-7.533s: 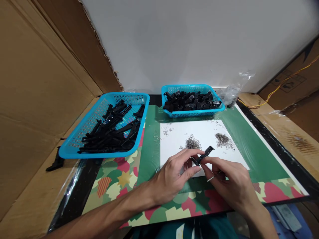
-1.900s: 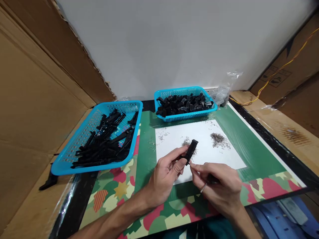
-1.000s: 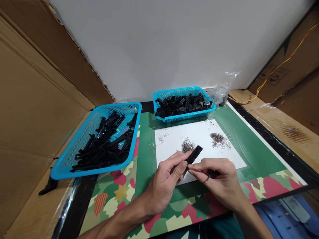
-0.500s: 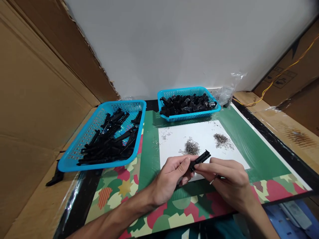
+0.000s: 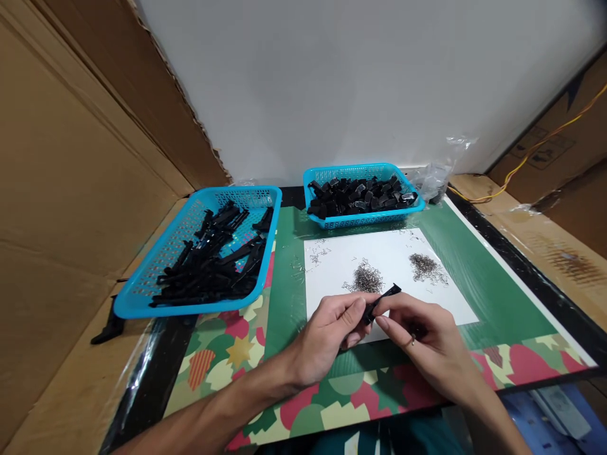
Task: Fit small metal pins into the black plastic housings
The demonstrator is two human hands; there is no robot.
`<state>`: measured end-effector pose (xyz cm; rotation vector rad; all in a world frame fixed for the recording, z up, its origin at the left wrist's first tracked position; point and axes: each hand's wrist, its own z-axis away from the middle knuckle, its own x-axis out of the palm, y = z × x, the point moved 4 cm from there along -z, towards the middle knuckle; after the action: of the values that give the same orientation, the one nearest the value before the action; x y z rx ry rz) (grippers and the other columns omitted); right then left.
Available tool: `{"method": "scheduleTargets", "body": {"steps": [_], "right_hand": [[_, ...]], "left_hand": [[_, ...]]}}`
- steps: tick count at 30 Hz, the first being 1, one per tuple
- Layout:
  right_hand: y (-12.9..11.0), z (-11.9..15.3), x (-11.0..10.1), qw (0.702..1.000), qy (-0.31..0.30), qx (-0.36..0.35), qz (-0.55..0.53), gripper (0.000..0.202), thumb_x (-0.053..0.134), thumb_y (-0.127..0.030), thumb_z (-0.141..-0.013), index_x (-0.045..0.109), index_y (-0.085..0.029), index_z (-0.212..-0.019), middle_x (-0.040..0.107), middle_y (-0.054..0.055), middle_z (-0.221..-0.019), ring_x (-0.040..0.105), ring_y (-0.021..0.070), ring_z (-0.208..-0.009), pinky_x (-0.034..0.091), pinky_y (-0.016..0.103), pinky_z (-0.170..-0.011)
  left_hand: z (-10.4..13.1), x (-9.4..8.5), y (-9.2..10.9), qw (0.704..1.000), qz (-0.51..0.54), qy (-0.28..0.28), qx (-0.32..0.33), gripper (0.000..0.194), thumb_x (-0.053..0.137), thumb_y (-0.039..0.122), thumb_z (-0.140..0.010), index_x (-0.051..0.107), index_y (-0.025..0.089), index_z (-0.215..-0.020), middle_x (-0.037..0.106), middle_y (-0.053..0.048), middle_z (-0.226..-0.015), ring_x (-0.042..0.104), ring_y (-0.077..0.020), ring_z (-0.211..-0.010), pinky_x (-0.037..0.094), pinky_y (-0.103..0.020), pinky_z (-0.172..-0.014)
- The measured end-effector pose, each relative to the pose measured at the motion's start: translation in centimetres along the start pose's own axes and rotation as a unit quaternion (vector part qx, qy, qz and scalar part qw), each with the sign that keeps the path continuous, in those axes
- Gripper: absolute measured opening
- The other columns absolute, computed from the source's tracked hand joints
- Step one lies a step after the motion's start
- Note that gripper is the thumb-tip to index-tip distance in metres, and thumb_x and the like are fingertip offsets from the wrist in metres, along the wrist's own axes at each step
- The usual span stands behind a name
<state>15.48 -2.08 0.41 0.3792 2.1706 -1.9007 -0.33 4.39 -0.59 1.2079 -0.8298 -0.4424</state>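
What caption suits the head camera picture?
Left hand holding a black part over white paper, right hand at it.

My left hand [image 5: 334,335] grips a slim black part [image 5: 391,292], and fingertips of my right hand [image 5: 429,338] touch it above a white sheet [image 5: 322,287]. Two piles of tiny metal pieces [image 5: 366,278] lie there; beyond them, a blue basket [image 5: 370,220] holds black pieces.

The part [image 5: 389,292] looks plastic, the sheet [image 5: 393,253] matt paper.
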Motion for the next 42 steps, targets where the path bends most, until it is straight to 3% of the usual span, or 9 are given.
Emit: {"method": "scheduleTargets", "body": {"steps": [10,27,36,42], "right_hand": [[0.6,-0.1,0.7,0.994,0.014,0.069,-0.083,0.02,0.071,-0.04,-0.101,0.073,-0.022,-0.096,0.054,-0.005,-0.066,0.047,0.0108,-0.057,0.035,0.022,-0.052],[0.6,0.0,1.0,0.989,0.041,0.083,-0.112,0.02,0.075,-0.038,-0.097,0.074,-0.019,-0.092,0.053,-0.005,-0.062,0.046,0.0101,-0.053,0.036,0.022,-0.048],[0.5,0.0,1.3,0.988,0.068,0.098,-0.094,0.019,0.077,-0.036,-0.093,0.077,-0.019,-0.087,0.05,-0.005,-0.06,0.043,0.0094,-0.048,0.036,0.021,-0.042],[-0.2,0.4,0.6,0.994,0.077,0.056,-0.054,0.014,0.077,-0.034,-0.092,0.08,-0.02,-0.092,0.052,-0.004,-0.062,0.045,0.0101,-0.049,0.038,0.022,-0.043]], "left_hand": [[0.0,0.0,-0.7,0.999,0.037,0.009,-0.027,0.056,0.06,0.057,-0.104,0.075,0.008,-0.126,0.048,0.001,-0.072,0.036,-0.0082,-0.059,0.024,-0.022,-0.052],[0.0,-0.1,-1.0,0.997,0.063,-0.005,-0.034,0.05,0.059,0.052,-0.106,0.077,0.009,-0.123,0.048,0.001,-0.074,0.034,-0.0062,-0.057,0.019,-0.022,-0.049],[0.0,-0.3,-1.6,0.998,0.047,-0.005,-0.038,0.053,0.06,0.056,-0.105,0.078,0.009,-0.124,0.057,-0.003,-0.08,0.036,-0.007,-0.057,0.023,-0.023,-0.05],[0.0,-0.1,-1.0,1.0,0.029,-0.001,-0.011,0.05,0.059,0.054,-0.107,0.077,0.012,-0.129,0.053,-0.002,-0.079,0.036,-0.0087,-0.063,0.027,-0.023,-0.056]]}}
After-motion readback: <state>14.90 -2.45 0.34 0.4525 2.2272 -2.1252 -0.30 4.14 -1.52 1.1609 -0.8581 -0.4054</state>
